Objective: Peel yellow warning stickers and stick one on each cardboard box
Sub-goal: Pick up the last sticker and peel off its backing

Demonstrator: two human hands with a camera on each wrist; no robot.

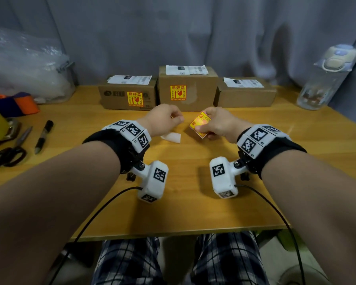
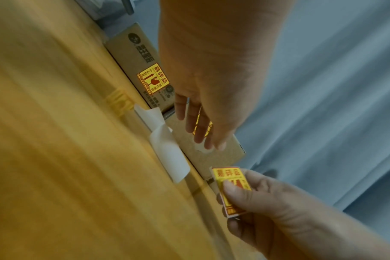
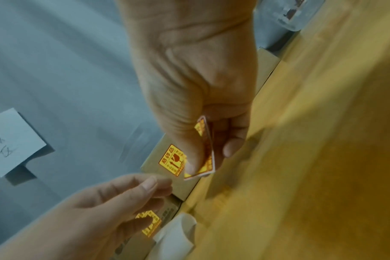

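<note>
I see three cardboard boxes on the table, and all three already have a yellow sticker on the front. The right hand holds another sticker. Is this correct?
Not quite: only two boxes are stickered. The head view shows yellow stickers on the left box and the middle box, while the right box has a bare front. The rest holds: the right hand pinches a sticker.

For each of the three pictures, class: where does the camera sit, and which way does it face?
Head: worn on the head, looking down at three cardboard boxes; both forearms show.
Left wrist: along the left hand toward the boxes.
Right wrist: along the right hand, which pinches the sticker stack.
All three share that stack and the curled white backing.
</note>
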